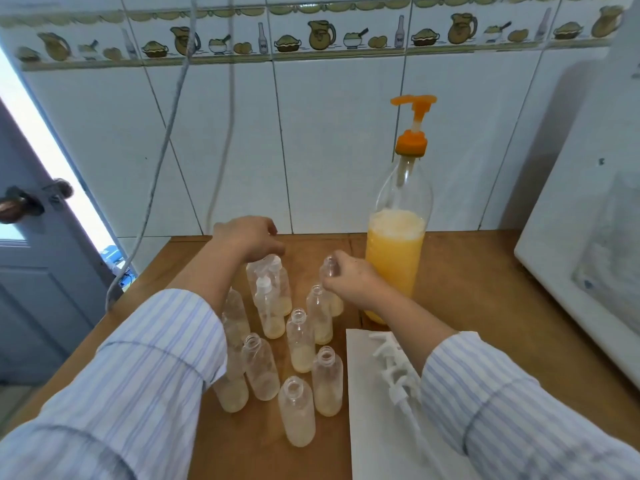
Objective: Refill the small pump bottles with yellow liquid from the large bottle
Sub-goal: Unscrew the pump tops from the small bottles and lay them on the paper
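At the desk's back edge, the left hand (256,239) curls over a capped small bottle (268,282) while the right hand (349,278) grips an uncapped one (329,268) beside the large bottle (394,265), likely heavy and best steadied at its body.

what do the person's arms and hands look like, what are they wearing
Both arms wear long shirt sleeves, white with thin blue vertical stripes, ending in buttoned-style cuffs pushed partway up the forearms. The left sleeve and right sleeve match. The left hand and right hand are bare: no gloves, rings or watch visible.
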